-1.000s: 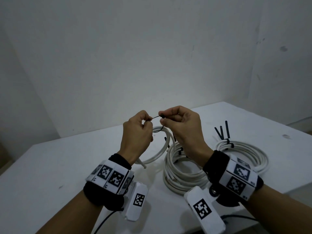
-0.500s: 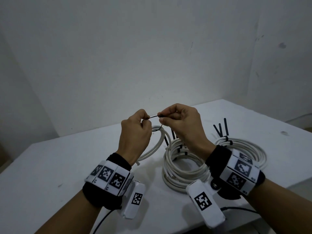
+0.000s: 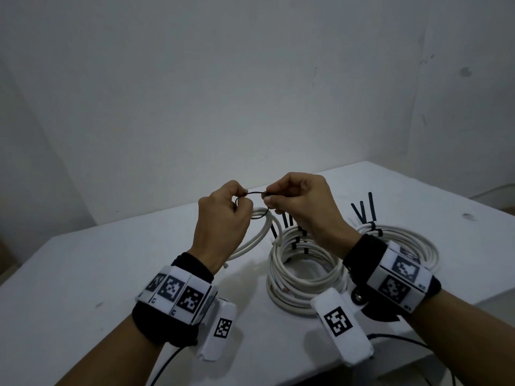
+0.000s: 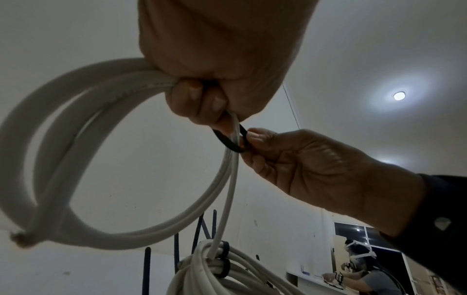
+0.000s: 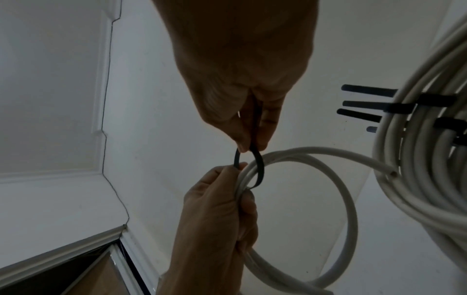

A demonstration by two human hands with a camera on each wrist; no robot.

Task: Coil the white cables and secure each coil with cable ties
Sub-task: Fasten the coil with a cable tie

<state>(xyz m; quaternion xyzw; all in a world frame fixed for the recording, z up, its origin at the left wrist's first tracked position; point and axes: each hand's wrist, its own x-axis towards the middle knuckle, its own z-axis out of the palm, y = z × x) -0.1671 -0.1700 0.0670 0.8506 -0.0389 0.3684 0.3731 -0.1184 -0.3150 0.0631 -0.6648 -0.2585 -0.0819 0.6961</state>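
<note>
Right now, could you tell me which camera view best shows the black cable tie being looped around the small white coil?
The right wrist view: the black cable tie curves unobstructed between both hands around the small white coil. The left wrist view shows a short arc; the head view a thin line.

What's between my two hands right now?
A short arc of the black cable tie spans the gap between left hand and right hand, looped around the small white coil; clearest in the head view.
</note>
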